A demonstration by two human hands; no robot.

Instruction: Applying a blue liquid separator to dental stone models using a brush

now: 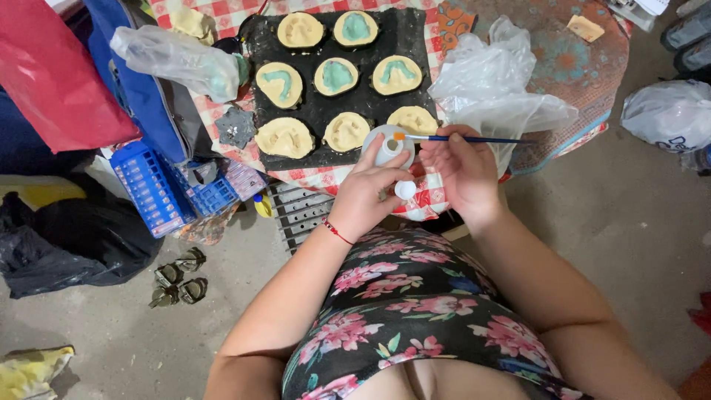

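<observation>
You are holding a small round pale disc [386, 145] in your left hand [368, 194], at the near edge of the black tray [326, 111]. The fingers are closing around the disc's lower rim, clamped on it, and a small white cap [405, 190] is sitting against the same hand at 5 o'clock from the disc. You are pinching a thin blue-handled brush [459, 138] in your right hand [463, 169], fingers together on the shaft. The brush is lying almost level, its orange tip touching the disc at the 2 o'clock side and its handle pointing toward 3 o'clock.

The tray is lying at 12 o'clock from your hands. It is carrying round cream moulds [285, 138] in three rows; several are showing teal filling, the others are plain. The tray is resting on a red checked cloth [326, 178].

At 2 o'clock from the hands, a crumpled clear bag [489, 89] is lying just beside the tray. At 10 o'clock, a second clear bag [178, 55] is lying across a blue bag [141, 89]. At 9 o'clock, blue plastic racks [152, 185] are standing on the floor, with a black sack [74, 241] beyond them. A white bag [670, 111] is sitting well apart at 3 o'clock.
</observation>
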